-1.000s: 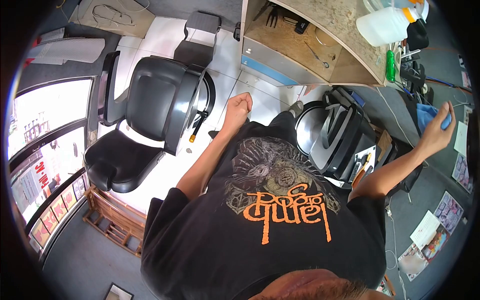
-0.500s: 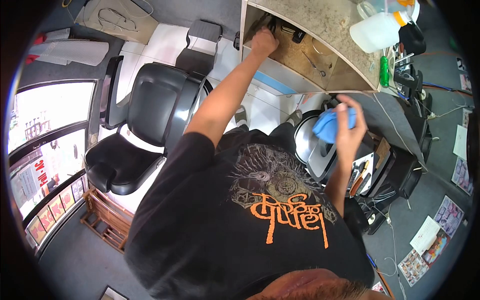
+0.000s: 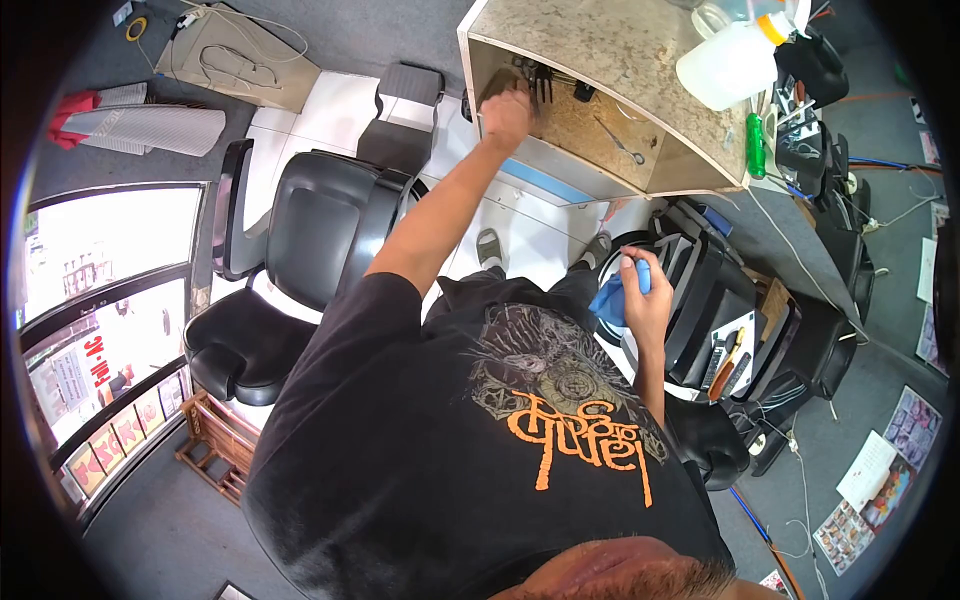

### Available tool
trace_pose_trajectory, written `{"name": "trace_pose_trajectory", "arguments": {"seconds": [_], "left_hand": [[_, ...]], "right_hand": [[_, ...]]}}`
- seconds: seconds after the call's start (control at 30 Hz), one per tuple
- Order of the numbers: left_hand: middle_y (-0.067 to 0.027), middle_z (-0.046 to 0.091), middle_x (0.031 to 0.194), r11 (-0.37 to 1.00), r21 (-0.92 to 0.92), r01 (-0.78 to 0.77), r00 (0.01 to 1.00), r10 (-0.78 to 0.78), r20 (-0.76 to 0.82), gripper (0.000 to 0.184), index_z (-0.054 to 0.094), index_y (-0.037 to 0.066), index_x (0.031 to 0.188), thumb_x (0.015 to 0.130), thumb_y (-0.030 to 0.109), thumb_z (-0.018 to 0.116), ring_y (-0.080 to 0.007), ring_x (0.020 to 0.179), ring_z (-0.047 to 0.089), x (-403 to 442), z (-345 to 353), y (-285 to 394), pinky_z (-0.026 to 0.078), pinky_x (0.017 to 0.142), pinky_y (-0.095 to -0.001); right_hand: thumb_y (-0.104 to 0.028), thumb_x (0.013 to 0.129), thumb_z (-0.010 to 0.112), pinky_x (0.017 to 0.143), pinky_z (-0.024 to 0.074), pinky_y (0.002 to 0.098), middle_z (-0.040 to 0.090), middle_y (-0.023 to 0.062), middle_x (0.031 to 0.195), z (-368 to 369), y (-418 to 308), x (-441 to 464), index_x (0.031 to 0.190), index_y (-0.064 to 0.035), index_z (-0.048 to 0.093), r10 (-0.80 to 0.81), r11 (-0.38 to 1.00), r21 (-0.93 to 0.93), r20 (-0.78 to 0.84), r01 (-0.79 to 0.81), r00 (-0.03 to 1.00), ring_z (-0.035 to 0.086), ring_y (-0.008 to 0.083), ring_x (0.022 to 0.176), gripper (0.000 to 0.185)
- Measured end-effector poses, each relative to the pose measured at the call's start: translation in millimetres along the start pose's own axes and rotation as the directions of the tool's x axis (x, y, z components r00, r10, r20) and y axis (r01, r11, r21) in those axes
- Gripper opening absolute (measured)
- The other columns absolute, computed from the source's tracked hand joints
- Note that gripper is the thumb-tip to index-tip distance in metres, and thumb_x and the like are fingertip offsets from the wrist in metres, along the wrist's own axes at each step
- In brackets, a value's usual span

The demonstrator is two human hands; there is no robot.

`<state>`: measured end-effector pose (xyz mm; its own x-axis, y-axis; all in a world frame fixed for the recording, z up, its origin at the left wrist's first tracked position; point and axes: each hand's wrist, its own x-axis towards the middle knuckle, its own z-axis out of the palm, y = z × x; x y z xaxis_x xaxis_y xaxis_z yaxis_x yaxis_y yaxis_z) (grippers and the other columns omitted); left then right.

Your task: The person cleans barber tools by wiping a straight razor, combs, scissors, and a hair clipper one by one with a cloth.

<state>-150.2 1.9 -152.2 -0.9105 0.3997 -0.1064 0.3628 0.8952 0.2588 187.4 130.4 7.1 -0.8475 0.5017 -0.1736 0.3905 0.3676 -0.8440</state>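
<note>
At upper centre, the left hand (image 3: 508,115) is at the open shelf (image 3: 572,124), fingers curled; any grip cannot be confirmed. Right of centre, the right hand (image 3: 649,305) pinches a blue cloth (image 3: 608,302). Advisable: cloth held aside, fingers clear of the scissors (image 3: 619,140).

A black padded chair with a smooth, curved backrest (image 3: 315,225) stands on the white tiled floor (image 3: 342,92), with a brown slatted wooden bench (image 3: 222,430) near its seat. Beyond them is a bright, dark-framed glass window (image 3: 110,240). At the upper left, a grey-white textured sheet (image 3: 170,128) lies against bright red fabric (image 3: 72,110). At the upper right, a translucent white plastic bottle with an orange cap (image 3: 728,68) is near a green plastic handle (image 3: 755,148).
</note>
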Motion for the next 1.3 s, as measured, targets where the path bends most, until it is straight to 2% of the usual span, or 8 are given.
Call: {"name": "trace_pose_trajectory", "arguments": {"seconds": [0.13, 0.23, 0.57, 0.7, 0.87, 1.0, 1.13, 1.3], "left_hand": [[-0.0175, 0.058, 0.143, 0.955, 0.091, -0.283, 0.919, 0.297, -0.259, 0.042, 0.061, 0.012, 0.137, 0.095, 0.017, 0.055, -0.0358, 0.104, 0.073, 24, 28, -32, 0.058, 0.091, -0.0479], [-0.0168, 0.042, 0.16, 0.95, 0.158, -0.268, 0.961, 0.276, -0.033, 0.053, 0.052, 0.02, 0.15, 0.098, 0.009, 0.046, -0.0318, 0.111, 0.071, 34, 23, -26, 0.058, 0.089, -0.0449], [-0.0074, 0.046, 0.155, 0.666, 0.486, -0.566, 0.821, 0.508, 0.26, 0.051, 0.056, 0.026, 0.146, 0.097, 0.012, 0.05, -0.0266, 0.117, 0.068, 41, -14, -25, 0.06, 0.085, -0.0413], [-0.0011, 0.038, 0.163, 0.505, 0.53, -0.682, 0.72, 0.594, 0.359, 0.052, 0.051, 0.03, 0.151, 0.101, 0.015, 0.045, -0.0293, 0.132, 0.058, 47, -16, -33, 0.055, 0.097, -0.0435], [0.0007, 0.045, 0.158, 0.445, 0.497, -0.745, 0.612, 0.753, 0.242, 0.043, 0.058, 0.024, 0.142, 0.101, 0.017, 0.045, -0.0246, 0.143, 0.047, 49, 0, -46, 0.043, 0.113, -0.0434], [-0.0018, 0.052, 0.151, 0.441, 0.459, -0.771, 0.55, 0.825, 0.132, 0.043, 0.055, 0.019, 0.143, 0.101, 0.019, 0.045, -0.024, 0.141, 0.047, 43, 17, -56, 0.037, 0.118, -0.0438], [-0.0086, 0.058, 0.142, 0.478, 0.447, -0.756, 0.498, 0.863, -0.082, 0.039, 0.053, 0.011, 0.138, 0.099, 0.017, 0.047, -0.027, 0.137, 0.051, 31, 17, -59, 0.039, 0.116, -0.0426], [-0.0136, 0.064, 0.113, 0.757, -0.301, -0.581, 0.808, 0.491, -0.325, 0.02, 0.052, 0.004, 0.122, 0.106, 0.014, 0.048, -0.0306, 0.103, 0.065, -28, -8, -15, 0.053, 0.091, -0.0425]], "right_hand": [[-0.019, 0.099, 0.067, 0.074, 0.0481, 0.0259, 0.066, 0.0027, 0.088, -2, -5, 11, 0.119, -0.0036, 0.068, 0.015, 1.0, 0.009, 0.006, -0.015, 1.0, 0.058, 0.0081, 0.08, 0.025], [-0.018, 0.099, 0.068, 0.074, 0.0478, 0.0257, 0.067, 0.0032, 0.091, 1, -4, 13, 0.127, -0.0043, 0.064, 0.011, 0.998, 0.068, -0.003, -0.011, 1.0, 0.058, 0.0083, 0.081, 0.032], [-0.02, 0.097, 0.069, 0.081, 0.0488, 0.0258, 0.068, 0.0064, 0.102, 14, 21, 12, 0.123, -0.0023, 0.066, 0.063, 0.964, 0.256, 0.051, -0.074, 0.997, 0.061, 0.0124, 0.09, 0.032], [-0.025, 0.101, 0.064, 0.085, 0.0576, 0.0358, 0.07, 0.0163, 0.116, -4, 8, 20, 0.14, -0.002, 0.052, 0.293, 0.591, 0.641, 0.394, -0.489, 0.871, 0.07, 0.0237, 0.094, 0.048], [-0.053, 0.104, 0.05, 0.079, 0.0619, 0.0474, 0.066, 0.0248, 0.122, -4, 19, 26, 0.148, -0.0031, 0.046, -0.068, -0.176, 0.829, 0.527, -0.53, 0.847, 0.071, 0.0356, 0.088, 0.067], [-0.057, 0.105, 0.045, 0.078, 0.0617, 0.0473, 0.064, 0.0267, 0.125, 33, 43, 11, 0.143, -0.0025, 0.05, -0.096, -0.132, 0.701, 0.695, -0.701, 0.713, 0.07, 0.0392, 0.09, 0.067], [-0.059, 0.105, 0.042, 0.088, 0.059, 0.05, 0.062, 0.0273, 0.131, 42, 19, 14, 0.137, -0.0023, 0.05, 0.02, -0.224, 0.696, 0.703, -0.682, 0.711, 0.066, 0.0405, 0.106, 0.066], [-0.056, 0.105, 0.043, 0.106, 0.0495, 0.0571, 0.056, 0.0254, 0.143, 28, 16, 29, 0.132, -0.003, 0.056, -0.03, -0.293, 0.803, 0.535, -0.519, 0.844, 0.057, 0.0412, 0.128, 0.061]]}}
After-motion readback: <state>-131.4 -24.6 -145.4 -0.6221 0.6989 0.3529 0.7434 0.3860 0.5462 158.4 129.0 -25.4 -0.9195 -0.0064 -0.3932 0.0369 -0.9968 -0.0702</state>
